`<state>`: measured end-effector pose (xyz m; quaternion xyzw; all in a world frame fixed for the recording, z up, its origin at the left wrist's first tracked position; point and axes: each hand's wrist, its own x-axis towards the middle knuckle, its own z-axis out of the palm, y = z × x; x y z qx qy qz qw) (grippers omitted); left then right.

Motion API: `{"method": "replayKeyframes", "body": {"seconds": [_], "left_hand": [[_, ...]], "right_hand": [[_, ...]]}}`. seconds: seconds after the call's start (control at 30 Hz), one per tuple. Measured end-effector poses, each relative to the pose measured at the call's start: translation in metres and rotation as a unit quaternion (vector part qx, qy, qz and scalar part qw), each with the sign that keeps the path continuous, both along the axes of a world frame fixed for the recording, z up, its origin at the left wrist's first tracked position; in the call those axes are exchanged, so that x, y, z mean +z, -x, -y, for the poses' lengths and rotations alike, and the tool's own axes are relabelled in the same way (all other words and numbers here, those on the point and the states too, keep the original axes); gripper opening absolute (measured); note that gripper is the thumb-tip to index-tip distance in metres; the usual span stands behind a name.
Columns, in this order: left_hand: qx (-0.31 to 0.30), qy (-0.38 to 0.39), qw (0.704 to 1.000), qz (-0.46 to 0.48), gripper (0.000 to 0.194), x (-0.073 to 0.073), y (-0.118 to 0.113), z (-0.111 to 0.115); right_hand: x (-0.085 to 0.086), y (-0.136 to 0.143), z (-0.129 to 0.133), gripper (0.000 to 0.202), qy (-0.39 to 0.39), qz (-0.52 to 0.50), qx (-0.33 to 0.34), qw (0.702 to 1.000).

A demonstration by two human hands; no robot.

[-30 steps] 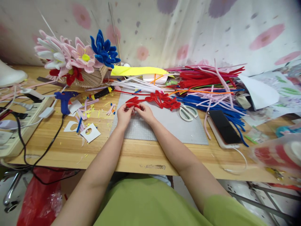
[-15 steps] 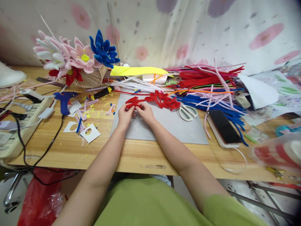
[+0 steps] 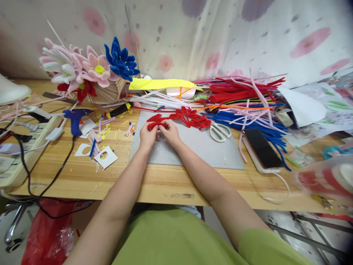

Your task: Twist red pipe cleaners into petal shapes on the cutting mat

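Between my left hand and my right hand is a short piece of bent red pipe cleaner, pinched by the fingertips of both. Its lower part is hidden behind the fingers. Both hands are over the left part of a grey cutting mat. Just beyond them lie more red pipe cleaner pieces. To their right is a group of red looped petal shapes, and white-handled scissors rest beside these.
A blue glue gun, cut white cards and a power strip are at the left. Behind stand fuzzy flowers. Bundles of coloured pipe cleaners lie at the back right, near a phone and a plastic cup.
Both hands keep their pinch on the red pipe cleaner, with only a slight shift of the fingers. The things on the table stay where they were.
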<state>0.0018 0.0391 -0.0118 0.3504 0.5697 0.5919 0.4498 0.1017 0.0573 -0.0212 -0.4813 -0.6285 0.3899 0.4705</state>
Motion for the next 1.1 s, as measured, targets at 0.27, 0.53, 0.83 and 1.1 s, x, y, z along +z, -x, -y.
{"method": "replayKeyframes", "body": {"seconds": [0.27, 0.53, 0.83, 1.1], "left_hand": [[0.005, 0.021, 0.999, 0.034, 0.018, 0.011, -0.007, 0.003], [0.011, 0.006, 1.0, 0.012, 0.016, 0.002, -0.006, 0.0], [0.004, -0.04, 0.999, -0.027, 0.015, -0.007, 0.006, -0.002], [-0.013, -0.045, 0.999, 0.022, 0.02, 0.005, 0.017, -0.004]], "right_hand": [[-0.001, 0.0, 0.0, 0.008, -0.013, 0.001, -0.001, 1.0], [-0.008, -0.001, -0.005, 0.008, -0.001, 0.003, -0.003, 1.0], [-0.006, -0.003, -0.006, 0.017, 0.037, -0.005, 0.034, 0.999], [0.005, -0.014, -0.003, 0.025, 0.042, -0.018, 0.153, 0.987]]}}
